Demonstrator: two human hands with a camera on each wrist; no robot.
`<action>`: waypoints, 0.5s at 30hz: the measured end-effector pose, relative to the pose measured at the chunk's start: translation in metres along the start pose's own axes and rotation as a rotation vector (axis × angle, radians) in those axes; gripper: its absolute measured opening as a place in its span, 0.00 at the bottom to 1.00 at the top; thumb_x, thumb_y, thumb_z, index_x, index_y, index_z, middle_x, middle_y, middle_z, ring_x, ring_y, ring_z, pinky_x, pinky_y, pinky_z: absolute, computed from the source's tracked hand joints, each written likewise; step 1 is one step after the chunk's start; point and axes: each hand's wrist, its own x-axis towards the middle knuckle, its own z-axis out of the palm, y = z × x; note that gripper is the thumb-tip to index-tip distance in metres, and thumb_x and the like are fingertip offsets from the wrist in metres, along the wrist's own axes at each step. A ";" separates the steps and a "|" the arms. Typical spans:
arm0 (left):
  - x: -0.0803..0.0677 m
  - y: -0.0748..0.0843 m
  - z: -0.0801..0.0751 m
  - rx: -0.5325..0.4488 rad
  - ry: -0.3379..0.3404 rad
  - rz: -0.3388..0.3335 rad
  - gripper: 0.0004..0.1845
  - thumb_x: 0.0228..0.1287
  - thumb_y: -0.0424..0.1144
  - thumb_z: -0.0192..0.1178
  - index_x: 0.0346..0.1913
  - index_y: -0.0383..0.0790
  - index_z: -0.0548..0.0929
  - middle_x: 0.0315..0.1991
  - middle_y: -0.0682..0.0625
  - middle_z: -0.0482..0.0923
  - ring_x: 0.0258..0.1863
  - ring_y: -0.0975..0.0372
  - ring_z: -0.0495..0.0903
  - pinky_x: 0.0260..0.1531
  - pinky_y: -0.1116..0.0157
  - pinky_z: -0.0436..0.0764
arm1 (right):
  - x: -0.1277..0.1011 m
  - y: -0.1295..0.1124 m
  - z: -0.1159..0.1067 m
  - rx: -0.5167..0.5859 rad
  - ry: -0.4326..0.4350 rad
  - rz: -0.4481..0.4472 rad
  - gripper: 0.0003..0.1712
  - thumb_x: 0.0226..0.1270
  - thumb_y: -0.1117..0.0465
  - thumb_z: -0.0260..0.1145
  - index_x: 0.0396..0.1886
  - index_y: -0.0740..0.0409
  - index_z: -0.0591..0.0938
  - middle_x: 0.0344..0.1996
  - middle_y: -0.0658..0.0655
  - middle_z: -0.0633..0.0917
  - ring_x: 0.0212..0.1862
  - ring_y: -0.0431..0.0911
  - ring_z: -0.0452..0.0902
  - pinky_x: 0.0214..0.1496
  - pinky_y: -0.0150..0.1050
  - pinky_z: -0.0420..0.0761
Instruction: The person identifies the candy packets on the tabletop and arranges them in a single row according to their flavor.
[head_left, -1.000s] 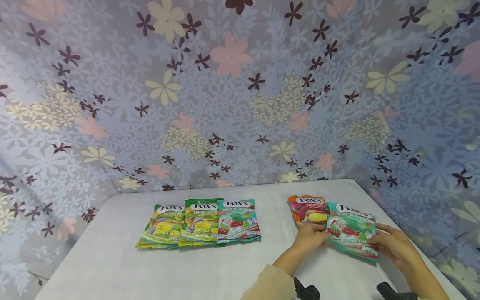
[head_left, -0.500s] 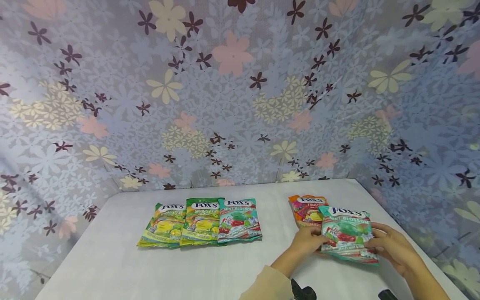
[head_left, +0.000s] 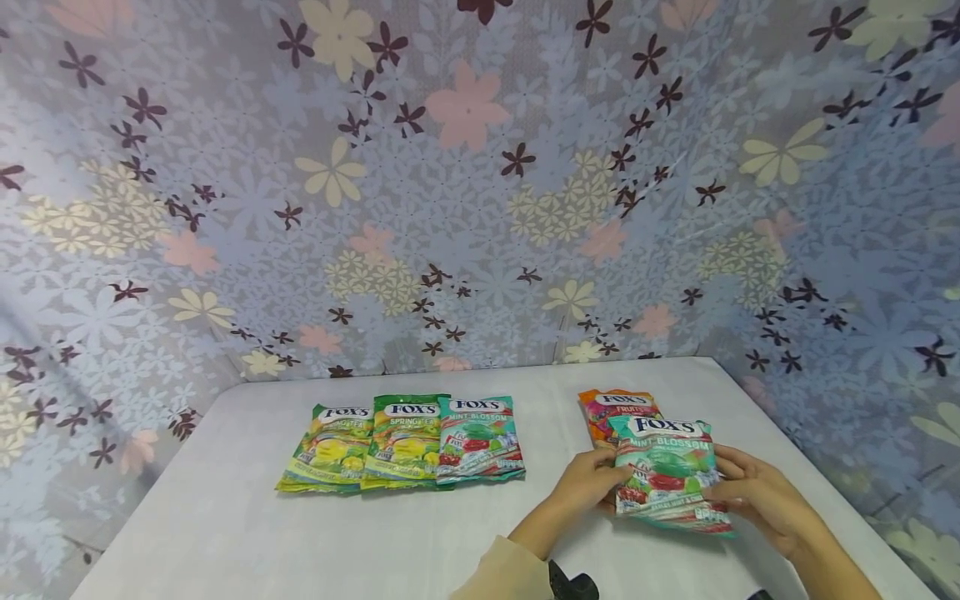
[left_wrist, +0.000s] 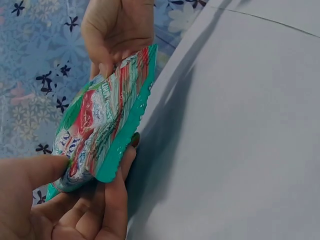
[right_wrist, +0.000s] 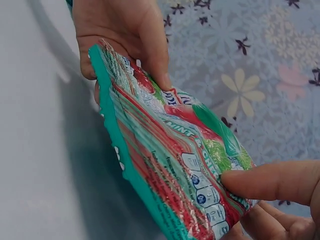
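Candy bag [head_left: 666, 477] reading FOX'S MINT BLOSSOM, gripped at its sides between my left hand [head_left: 588, 483] and right hand [head_left: 750, 493], raised just above the bench [head_left: 225, 533] near its right edge, partly covering an orange FOX'S FRUITS bag [head_left: 611, 408].

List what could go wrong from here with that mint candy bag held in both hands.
1. The mint bag is pinched only at its edges by the left hand and right hand, off the table; it might slip.
2. It hangs just in front of the orange bag and could knock it.
3. Moved left carelessly, it might disturb the row of three bags.
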 end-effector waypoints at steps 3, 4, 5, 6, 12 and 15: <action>-0.004 -0.003 -0.007 -0.030 -0.015 -0.006 0.15 0.65 0.38 0.62 0.53 0.38 0.83 0.32 0.51 0.84 0.24 0.62 0.82 0.22 0.65 0.81 | 0.002 -0.001 0.007 0.028 -0.009 0.022 0.51 0.61 0.67 0.66 0.74 0.71 0.44 0.67 0.65 0.66 0.49 0.43 0.79 0.50 0.43 0.79; -0.006 -0.003 -0.010 -0.032 -0.018 -0.004 0.15 0.65 0.38 0.62 0.53 0.38 0.83 0.32 0.51 0.84 0.24 0.62 0.81 0.21 0.66 0.81 | 0.003 -0.001 0.010 0.033 -0.010 0.027 0.51 0.61 0.67 0.66 0.74 0.70 0.45 0.68 0.64 0.66 0.49 0.43 0.79 0.50 0.44 0.79; -0.007 -0.004 -0.012 -0.043 -0.024 -0.006 0.15 0.65 0.37 0.62 0.53 0.38 0.83 0.31 0.50 0.85 0.23 0.61 0.82 0.20 0.65 0.81 | 0.004 -0.001 0.012 0.036 -0.011 0.028 0.51 0.61 0.66 0.66 0.74 0.69 0.45 0.68 0.65 0.66 0.49 0.43 0.79 0.50 0.44 0.79; -0.009 -0.005 -0.015 -0.046 -0.029 -0.002 0.15 0.65 0.37 0.61 0.54 0.38 0.83 0.31 0.49 0.85 0.22 0.61 0.82 0.20 0.65 0.81 | 0.004 -0.001 0.015 0.037 -0.020 0.024 0.50 0.62 0.66 0.66 0.74 0.70 0.45 0.68 0.66 0.64 0.50 0.44 0.78 0.51 0.45 0.79; -0.016 -0.009 -0.033 -0.049 -0.050 -0.019 0.18 0.66 0.36 0.61 0.58 0.38 0.81 0.32 0.48 0.85 0.24 0.59 0.83 0.21 0.64 0.82 | 0.007 -0.003 0.030 0.060 -0.055 0.001 0.44 0.70 0.58 0.60 0.74 0.69 0.46 0.63 0.63 0.71 0.50 0.45 0.78 0.52 0.47 0.78; -0.019 -0.009 -0.041 -0.033 -0.056 -0.021 0.19 0.66 0.37 0.61 0.59 0.37 0.79 0.32 0.48 0.86 0.24 0.60 0.83 0.22 0.64 0.82 | 0.008 -0.006 0.037 0.082 -0.077 -0.009 0.44 0.71 0.58 0.59 0.74 0.69 0.45 0.54 0.57 0.78 0.49 0.47 0.80 0.51 0.47 0.79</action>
